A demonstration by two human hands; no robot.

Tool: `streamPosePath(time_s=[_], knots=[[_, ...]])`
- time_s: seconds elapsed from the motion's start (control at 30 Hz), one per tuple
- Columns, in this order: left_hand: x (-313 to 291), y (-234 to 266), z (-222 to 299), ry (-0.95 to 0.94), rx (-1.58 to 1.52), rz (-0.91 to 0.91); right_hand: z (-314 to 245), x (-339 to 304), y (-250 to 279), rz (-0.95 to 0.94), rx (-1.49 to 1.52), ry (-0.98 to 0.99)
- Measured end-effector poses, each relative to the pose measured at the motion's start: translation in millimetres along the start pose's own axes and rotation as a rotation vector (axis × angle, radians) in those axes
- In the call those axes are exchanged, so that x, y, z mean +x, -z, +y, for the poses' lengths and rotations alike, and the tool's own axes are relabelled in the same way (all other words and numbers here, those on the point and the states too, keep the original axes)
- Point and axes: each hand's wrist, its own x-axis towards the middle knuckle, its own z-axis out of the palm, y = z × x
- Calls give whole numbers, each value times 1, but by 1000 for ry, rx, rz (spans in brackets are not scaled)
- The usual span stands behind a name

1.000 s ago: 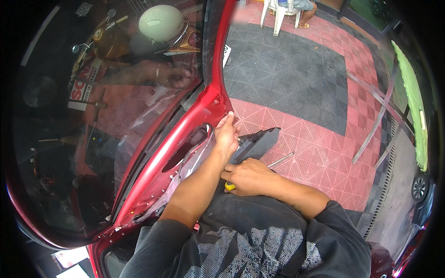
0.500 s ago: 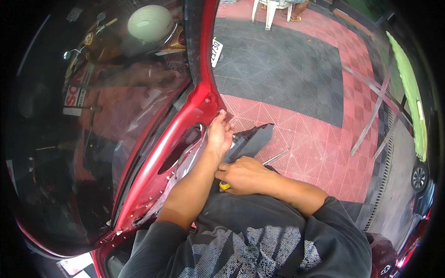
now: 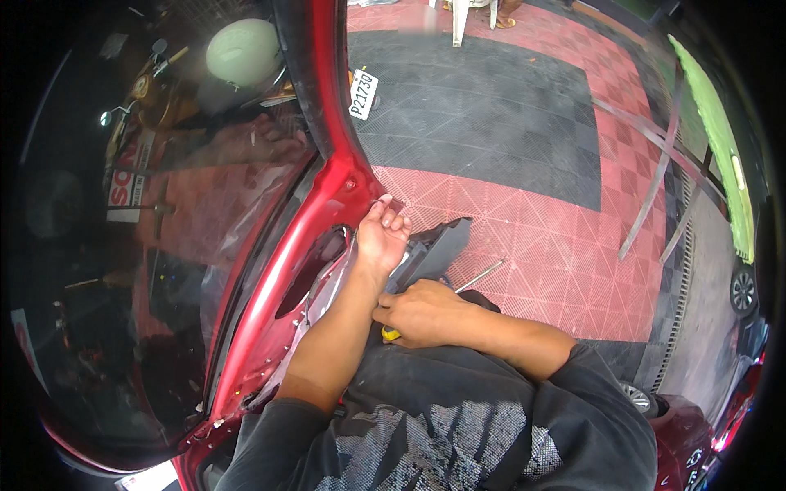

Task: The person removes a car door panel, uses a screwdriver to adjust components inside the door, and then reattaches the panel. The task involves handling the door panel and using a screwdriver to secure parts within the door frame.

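Note:
A red car door (image 3: pixel 282 245) stands on my left with its inner side bared, showing a dark oval opening and clear plastic film (image 3: pixel 323 290). My left hand (image 3: pixel 383 241) is at the door's edge, palm turned up and fingers curled; whatever is between the fingertips is too small to make out. Closed around a screwdriver (image 3: pixel 391 334) is my right hand (image 3: pixel 426 313), low in front of my body. The yellow handle end pokes out on the left, the metal shaft on the right. Beyond both hands a dark grey panel (image 3: pixel 442 252) leans at a slant, partly hidden.
Red and dark grey floor tiles (image 3: pixel 483 123) stretch ahead. Through the door glass show a motorbike and a pale helmet (image 3: pixel 243 53). A white plastic chair (image 3: pixel 460 20) stands far off near a person's foot. Metal struts (image 3: pixel 655 155) and a green strip (image 3: pixel 720 139) are at right.
The view has shifted, so the door and floor sit further left. Both hands keep almost the same pose, the screwdriver still in my right hand.

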Motion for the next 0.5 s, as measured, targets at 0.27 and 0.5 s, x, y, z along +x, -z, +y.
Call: streamPosePath(time_s=[0.27,0.5], knots=[[-90,70,59,-72,478,-125,11,-2,-16,60,-44,56],[-167,125,94,-215,370,-17,15,-6,-24,84,-98,83]])
